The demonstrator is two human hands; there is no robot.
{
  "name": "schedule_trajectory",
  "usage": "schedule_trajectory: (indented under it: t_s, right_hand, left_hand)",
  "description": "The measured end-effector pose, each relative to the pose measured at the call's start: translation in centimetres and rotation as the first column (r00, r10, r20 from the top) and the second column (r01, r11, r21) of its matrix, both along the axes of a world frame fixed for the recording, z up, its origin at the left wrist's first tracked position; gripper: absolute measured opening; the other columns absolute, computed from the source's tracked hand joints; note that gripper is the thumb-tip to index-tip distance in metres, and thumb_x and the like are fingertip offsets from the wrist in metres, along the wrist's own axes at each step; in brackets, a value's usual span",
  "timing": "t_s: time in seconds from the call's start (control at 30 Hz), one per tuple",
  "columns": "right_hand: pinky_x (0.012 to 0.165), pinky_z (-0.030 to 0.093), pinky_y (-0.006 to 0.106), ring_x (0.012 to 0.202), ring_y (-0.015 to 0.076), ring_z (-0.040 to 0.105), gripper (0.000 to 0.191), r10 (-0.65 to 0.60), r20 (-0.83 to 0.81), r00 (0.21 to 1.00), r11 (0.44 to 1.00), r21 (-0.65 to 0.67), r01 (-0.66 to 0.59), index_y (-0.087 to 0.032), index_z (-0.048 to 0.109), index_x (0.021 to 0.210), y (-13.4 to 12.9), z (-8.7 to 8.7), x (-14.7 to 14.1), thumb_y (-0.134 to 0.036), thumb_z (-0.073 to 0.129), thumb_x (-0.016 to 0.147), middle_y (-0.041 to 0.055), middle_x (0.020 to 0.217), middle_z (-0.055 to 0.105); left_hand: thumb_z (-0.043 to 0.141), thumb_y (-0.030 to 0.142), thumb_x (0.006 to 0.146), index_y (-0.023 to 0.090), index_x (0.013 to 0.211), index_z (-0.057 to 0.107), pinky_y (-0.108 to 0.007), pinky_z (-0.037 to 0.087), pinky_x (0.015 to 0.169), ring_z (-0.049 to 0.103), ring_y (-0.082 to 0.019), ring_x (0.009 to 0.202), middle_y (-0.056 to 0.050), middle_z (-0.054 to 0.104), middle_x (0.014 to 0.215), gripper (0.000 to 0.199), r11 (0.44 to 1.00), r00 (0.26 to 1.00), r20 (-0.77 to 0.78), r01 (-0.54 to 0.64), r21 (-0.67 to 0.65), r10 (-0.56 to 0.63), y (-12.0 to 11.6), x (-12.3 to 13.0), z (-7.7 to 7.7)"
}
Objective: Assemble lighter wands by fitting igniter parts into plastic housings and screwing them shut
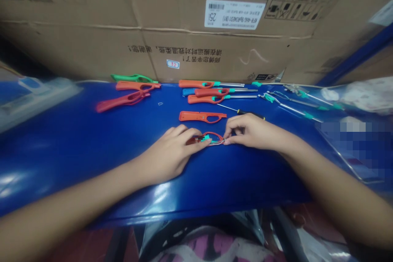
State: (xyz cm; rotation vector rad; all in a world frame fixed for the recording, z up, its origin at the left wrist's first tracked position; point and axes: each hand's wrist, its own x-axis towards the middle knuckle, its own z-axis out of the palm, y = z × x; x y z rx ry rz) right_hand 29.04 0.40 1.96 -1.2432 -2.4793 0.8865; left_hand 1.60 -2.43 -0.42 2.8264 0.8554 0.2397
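An orange-red half casing of a stick lighter [220, 135] lies low over the blue table, with a teal trigger piece [206, 137] and thin wires in it. My left hand [172, 153] grips its handle end, thumb pressing near the teal piece. At the narrow front end, my right hand [250, 131] pinches the tip where the wires run; the fingertips hide exactly what is between them. Just beyond lies the other orange casing half [192, 116], inner side up. A screwdriver [250, 114] with a black and yellow handle rests behind my right hand.
Several stick lighters with metal tubes [211, 92] lie at the back of the table [92, 159]. Green, orange and red casings [125, 100] are at left. Metal tubes with wires [290, 108] lie at right. A large cardboard box [172, 16] stands behind; a clear plastic container [39, 94] is far left.
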Motion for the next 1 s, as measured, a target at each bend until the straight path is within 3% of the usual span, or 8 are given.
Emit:
schedule_trajectory:
  t_s: [0.17,0.27,0.5,0.63,0.8,1.0]
  right_hand:
    - [0.055,0.04,0.021,0.059,0.0087,0.053,0.008,0.029,-0.002,1.0,1.0,0.012,-0.029,-0.017,0.074,0.08,-0.2,0.4,0.1,-0.024,0.074,0.083,0.0003,0.075,0.066]
    - [0.055,0.039,0.021,0.058,0.0091,0.053,0.011,0.01,0.018,1.0,0.999,-0.05,-0.009,-0.016,0.073,0.081,-0.3,0.7,0.0,-0.025,0.069,0.085,0.0008,0.073,0.065]
    - [0.052,0.033,0.023,0.049,0.0076,0.04,0.013,-0.168,0.118,0.979,0.958,-0.216,0.19,-0.016,0.068,0.078,-0.1,0.6,-0.6,-0.028,0.07,0.083,-0.0056,0.052,0.05]
    - [0.05,0.031,0.023,0.049,0.0082,0.04,0.021,-0.151,0.039,0.988,0.941,-0.302,0.156,-0.016,0.066,0.085,0.3,-0.1,-0.1,-0.036,0.071,0.083,-0.0062,0.055,0.049]
    - [0.054,0.035,0.022,0.053,0.0068,0.039,0.016,0.082,-0.097,0.992,0.994,-0.07,-0.089,-0.016,0.064,0.095,0.3,-0.6,0.3,-0.028,0.069,0.085,-0.0042,0.071,0.055]
    - [0.064,0.039,0.023,0.064,0.0088,0.046,0.017,0.246,-0.084,0.966,0.953,0.205,-0.224,-0.016,0.064,0.085,0.1,-1.1,-0.2,-0.031,0.071,0.089,0.0003,0.083,0.058]
  left_hand:
    - [0.046,0.011,0.095,0.029,0.146,0.051,-0.044,0.046,0.09,0.05,-0.029,0.11,-0.011,0.055,0.135,0.054,1.0,1.0,-0.016,-0.013,0.004,0.013,0.0,0.1,0.1]
    - [0.046,0.011,0.095,0.029,0.146,0.051,-0.044,0.047,0.09,0.05,-0.029,0.11,-0.011,0.055,0.134,0.054,1.0,1.0,-0.002,-0.011,0.007,0.011,0.0,0.1,0.0]
    - [0.043,0.012,0.099,0.027,0.14,0.058,-0.043,0.05,0.091,0.053,-0.026,0.104,-0.01,0.061,0.13,0.047,1.0,0.994,0.107,0.024,-0.005,-0.023,0.2,0.0,-0.2]
    - [0.047,0.016,0.1,0.022,0.133,0.063,-0.038,0.051,0.089,0.057,-0.023,0.101,-0.008,0.067,0.125,0.036,1.0,0.973,0.229,0.003,-0.016,0.001,0.3,-0.1,-0.2]
    - [0.051,0.018,0.1,0.019,0.124,0.064,-0.035,0.052,0.084,0.059,-0.022,0.095,-0.008,0.072,0.115,0.028,0.997,0.96,0.276,-0.022,-0.071,0.041,0.3,0.0,-0.2]
    - [0.05,0.017,0.1,0.022,0.125,0.067,-0.038,0.051,0.09,0.059,-0.023,0.102,-0.007,0.069,0.123,0.03,1.0,0.965,0.261,0.008,-0.026,-0.001,0.3,-0.1,-0.4]
